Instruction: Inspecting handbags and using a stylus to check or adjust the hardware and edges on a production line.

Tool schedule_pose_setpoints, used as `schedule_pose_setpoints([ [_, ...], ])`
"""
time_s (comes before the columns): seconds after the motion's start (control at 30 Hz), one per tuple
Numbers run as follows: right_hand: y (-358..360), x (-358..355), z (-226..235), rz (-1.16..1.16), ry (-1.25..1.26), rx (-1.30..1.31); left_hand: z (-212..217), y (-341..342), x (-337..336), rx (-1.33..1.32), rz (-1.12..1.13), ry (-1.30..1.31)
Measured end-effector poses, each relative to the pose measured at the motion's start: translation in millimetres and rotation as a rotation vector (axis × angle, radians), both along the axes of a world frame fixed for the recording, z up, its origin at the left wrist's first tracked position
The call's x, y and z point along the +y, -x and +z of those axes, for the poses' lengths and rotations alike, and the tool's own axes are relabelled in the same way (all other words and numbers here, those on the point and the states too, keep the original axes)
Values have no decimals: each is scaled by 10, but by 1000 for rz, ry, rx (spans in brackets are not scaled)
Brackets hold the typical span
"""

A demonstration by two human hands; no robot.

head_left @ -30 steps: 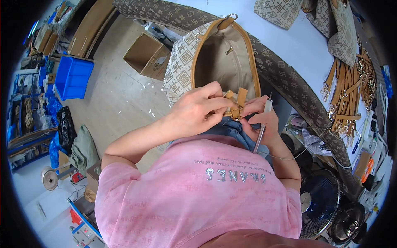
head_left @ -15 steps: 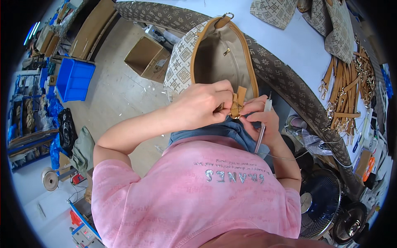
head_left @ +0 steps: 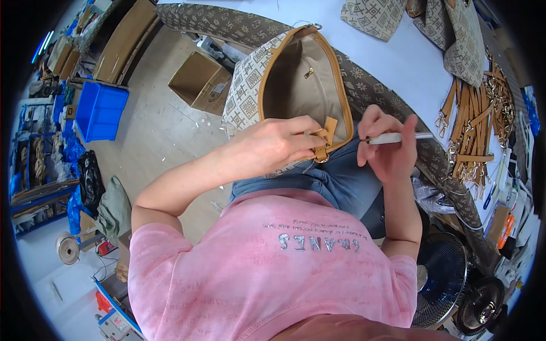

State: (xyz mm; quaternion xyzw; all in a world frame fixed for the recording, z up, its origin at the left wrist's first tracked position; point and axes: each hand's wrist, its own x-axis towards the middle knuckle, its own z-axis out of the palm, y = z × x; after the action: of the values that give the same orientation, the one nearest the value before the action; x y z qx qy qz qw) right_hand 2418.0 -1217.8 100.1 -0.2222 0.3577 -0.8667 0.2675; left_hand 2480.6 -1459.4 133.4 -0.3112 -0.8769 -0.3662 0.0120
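An open handbag (head_left: 245, 86) with a cream patterned outside, tan trim and beige lining rests on my lap against the table edge. My left hand (head_left: 282, 143) is closed on the bag's near rim, beside a short tan strap tab (head_left: 330, 127) and a metal ring (head_left: 322, 159). A small zipper with a gold puller (head_left: 309, 73) shows in the lining. To the right of the bag, apart from it, my right hand (head_left: 387, 145) grips a white pen-like tool (head_left: 387, 138), its tip pointing left toward the bag.
On the white table (head_left: 421, 79) lie more patterned bag pieces (head_left: 372, 18) and a heap of tan straps with metal clasps (head_left: 475, 128). A cardboard box (head_left: 199, 82) and a blue bin (head_left: 101, 111) stand on the floor at left. Fans (head_left: 438, 284) stand at lower right.
My right hand has let go of the strap tab and moved right and up, turning the pen-like tool nearly level. The left hand stays at the rim; the bag has shifted slightly left.
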Motion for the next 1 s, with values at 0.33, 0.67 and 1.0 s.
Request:
schedule_pose_setpoints([
  [0.33,17,-129,-2,114,-431,170,3,41,-27,-54,14,-47],
  [0.67,-55,-169,129,100,-617,311,12,56,-2,-65,30,-77],
  [1.0,-80,-156,114,90,-608,342,5,62,8,-45,26,-69],
])
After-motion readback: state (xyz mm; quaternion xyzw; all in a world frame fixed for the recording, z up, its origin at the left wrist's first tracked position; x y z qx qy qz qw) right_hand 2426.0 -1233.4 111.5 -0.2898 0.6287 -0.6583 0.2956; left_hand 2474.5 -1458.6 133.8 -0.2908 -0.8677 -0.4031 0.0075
